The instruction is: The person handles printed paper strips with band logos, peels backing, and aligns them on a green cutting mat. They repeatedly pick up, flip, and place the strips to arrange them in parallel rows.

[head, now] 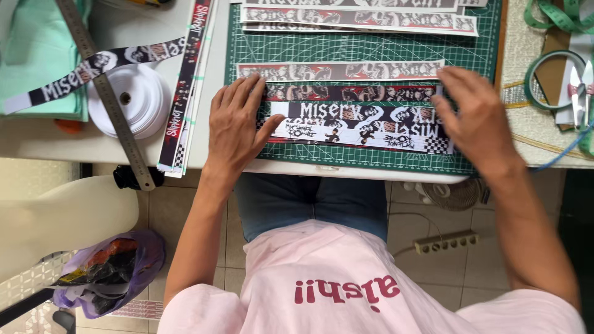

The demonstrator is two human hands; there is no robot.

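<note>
Printed strips (359, 127) lie stacked on the green mat (482, 55), long axis running left-right between the hands — left hand (235, 124) flat with fingers spread on one end, right hand (476, 117) open-fingered on the other, neither nearer, nothing gripped.

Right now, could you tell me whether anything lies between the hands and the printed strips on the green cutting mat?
Nothing visible does. The left hand and right hand both rest directly on the ends of the printed strips on the cutting mat.
</note>
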